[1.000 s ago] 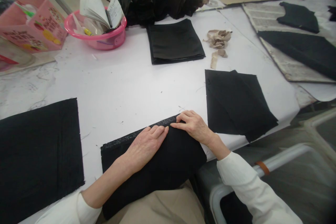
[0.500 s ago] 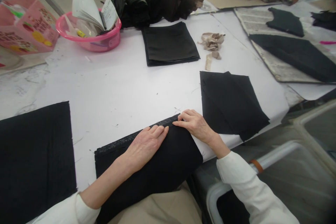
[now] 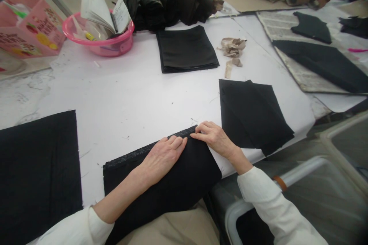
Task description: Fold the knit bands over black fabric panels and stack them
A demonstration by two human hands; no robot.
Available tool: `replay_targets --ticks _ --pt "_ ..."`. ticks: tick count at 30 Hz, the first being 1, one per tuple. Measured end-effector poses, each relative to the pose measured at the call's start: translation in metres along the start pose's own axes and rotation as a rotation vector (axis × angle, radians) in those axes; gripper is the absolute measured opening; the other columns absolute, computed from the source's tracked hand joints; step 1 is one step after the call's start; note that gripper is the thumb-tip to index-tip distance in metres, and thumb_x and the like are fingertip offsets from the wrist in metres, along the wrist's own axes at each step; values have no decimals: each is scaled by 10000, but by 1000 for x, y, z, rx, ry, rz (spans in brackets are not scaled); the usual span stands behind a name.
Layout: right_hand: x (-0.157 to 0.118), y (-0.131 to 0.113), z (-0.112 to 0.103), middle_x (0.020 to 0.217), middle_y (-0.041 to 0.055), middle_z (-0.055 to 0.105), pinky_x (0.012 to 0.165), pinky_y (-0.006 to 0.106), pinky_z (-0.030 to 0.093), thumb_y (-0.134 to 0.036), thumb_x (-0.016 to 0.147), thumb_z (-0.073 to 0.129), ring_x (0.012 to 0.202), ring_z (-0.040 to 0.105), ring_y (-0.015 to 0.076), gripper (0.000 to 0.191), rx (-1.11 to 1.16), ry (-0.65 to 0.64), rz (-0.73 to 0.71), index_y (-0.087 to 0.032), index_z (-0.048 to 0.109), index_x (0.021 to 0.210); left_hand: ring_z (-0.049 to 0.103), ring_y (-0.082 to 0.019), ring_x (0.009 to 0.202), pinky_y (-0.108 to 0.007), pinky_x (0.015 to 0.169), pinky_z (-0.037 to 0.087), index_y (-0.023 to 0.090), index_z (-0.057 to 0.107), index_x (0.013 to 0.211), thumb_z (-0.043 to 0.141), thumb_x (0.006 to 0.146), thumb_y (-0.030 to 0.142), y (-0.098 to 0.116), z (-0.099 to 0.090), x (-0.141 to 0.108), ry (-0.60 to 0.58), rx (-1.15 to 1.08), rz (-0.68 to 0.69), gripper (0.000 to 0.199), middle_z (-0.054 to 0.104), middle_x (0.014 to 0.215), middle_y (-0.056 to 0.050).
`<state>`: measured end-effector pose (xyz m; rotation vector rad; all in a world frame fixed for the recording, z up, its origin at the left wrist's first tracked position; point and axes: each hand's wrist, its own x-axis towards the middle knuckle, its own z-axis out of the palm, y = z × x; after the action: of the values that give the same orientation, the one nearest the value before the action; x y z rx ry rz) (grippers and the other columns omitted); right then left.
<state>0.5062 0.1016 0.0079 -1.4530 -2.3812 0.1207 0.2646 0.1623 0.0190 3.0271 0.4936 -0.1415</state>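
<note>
A black fabric piece [image 3: 172,180] lies at the table's front edge and hangs over it toward my lap. Along its far edge runs a narrow folded strip with a speckled grey surface. My left hand [image 3: 163,157] rests flat on the fabric, fingertips by the strip. At the strip's right end, my right hand [image 3: 211,136] pinches the fabric's corner between thumb and curled fingers. Just right of that hand, more black fabric pieces [image 3: 250,115] overlap each other. Another black fabric sheet [image 3: 40,168] lies to the left.
Farther back on the white table [image 3: 129,95] are a stack of black sheets [image 3: 188,49], a beige strip bundle [image 3: 232,48], a pink basin [image 3: 115,48] holding a notebook, and dark rolls [image 3: 172,0]. A grey board [image 3: 290,61] bears cut pieces. Metal tubing [image 3: 304,164] stands at right.
My left hand has slid very slightly to the right along the strip. The right hand keeps its pinch at the corner, and the view has shifted a little.
</note>
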Motion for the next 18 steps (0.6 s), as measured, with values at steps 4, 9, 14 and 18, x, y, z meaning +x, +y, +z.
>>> replay_targets --ticks 4,9,14,18 --pt "0 -1 -2 977 47 627 822 309 449 -188 956 519 965 543 158 226 -30 -7 -6 -240 667 1119 535 -192 918 -339 764 439 125 349 1403 361 959 70 3 0 4 11 34 7 447 547 1018 -68" --pt "-4 4 -6 998 50 629 826 315 458 -170 955 512 962 541 158 236 -54 -11 -4 -232 659 1130 530 -198 886 -339 707 424 118 341 1415 378 953 67 6 1 10 39 83 4 466 542 986 -64" --pt "-8 6 -6 999 52 632 814 315 466 -162 951 517 951 546 160 228 -51 12 14 -229 662 1113 523 -196 890 -347 744 432 100 377 1382 361 970 80 9 0 14 68 64 11 413 541 998 -65" --pt "-9 7 -5 995 48 639 828 313 473 -164 944 531 947 556 158 209 -15 9 42 -221 661 1097 525 -197 894 -350 732 433 103 368 1388 350 969 75 9 0 16 65 53 17 420 548 1004 -69"
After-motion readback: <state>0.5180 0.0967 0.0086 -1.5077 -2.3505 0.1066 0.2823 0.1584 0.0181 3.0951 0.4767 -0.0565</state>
